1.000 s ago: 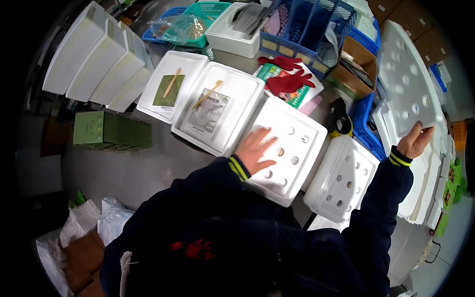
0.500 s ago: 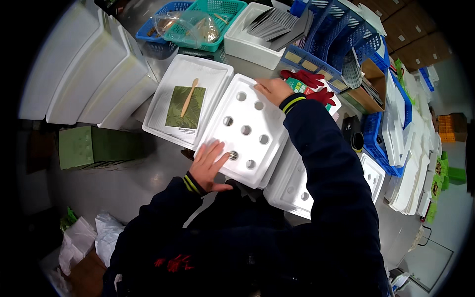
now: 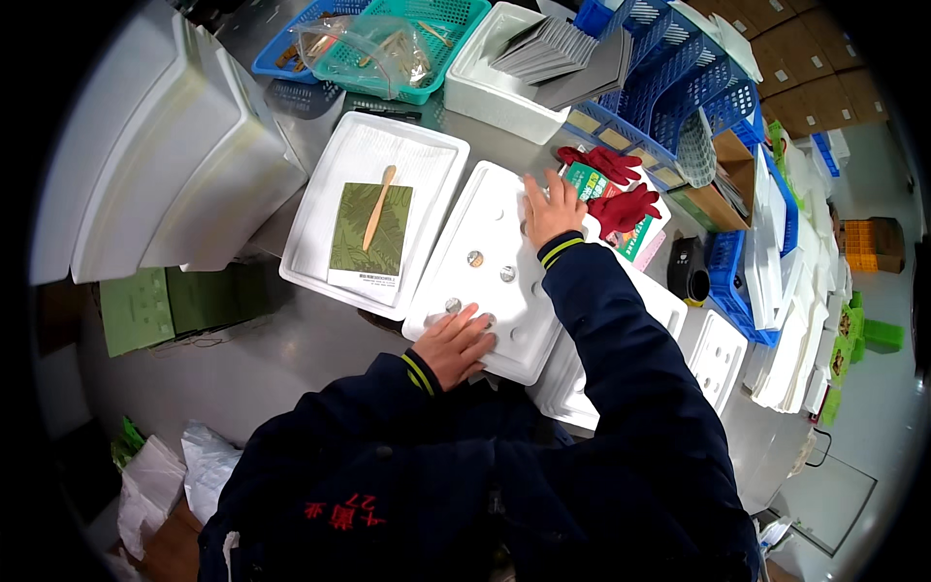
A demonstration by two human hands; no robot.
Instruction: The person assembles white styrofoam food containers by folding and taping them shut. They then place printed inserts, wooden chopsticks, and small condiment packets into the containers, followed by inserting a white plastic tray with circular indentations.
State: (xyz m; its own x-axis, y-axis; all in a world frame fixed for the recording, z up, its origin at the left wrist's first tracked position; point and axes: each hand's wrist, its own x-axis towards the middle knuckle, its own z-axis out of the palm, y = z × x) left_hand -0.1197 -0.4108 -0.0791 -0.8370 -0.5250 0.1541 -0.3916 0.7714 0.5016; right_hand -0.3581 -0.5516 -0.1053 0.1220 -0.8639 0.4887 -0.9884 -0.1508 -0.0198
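Note:
A white foam lid [image 3: 477, 215] with round holes lies beside a shallow white foam tray [image 3: 447, 155]. My left hand [image 3: 454, 351] rests open on the lid's near left part, fingertips by a hole. Spread over its far right part, fingers extended, is my right hand [image 3: 552, 210]. Neither hand is wrapped around anything. What lies under the lid is hidden. Inside the tray, a green leaf-patterned card [image 3: 354, 233] bears a slim wooden spatula [image 3: 379, 209].
Red gloves [image 3: 626, 207] lie on green packaging to the right. More holed foam lids [image 3: 713, 359] stand right of my arm. At the back are a teal basket [image 3: 427, 94], a foam box [image 3: 529, 124] of grey cards and blue racks [image 3: 645, 131]. Large foam boxes [image 3: 145, 145] stand left.
My right hand has gone from the lid's far edge to lying spread on its top. My left hand has shifted right along the near part. The lid sits slightly lower and further right in view.

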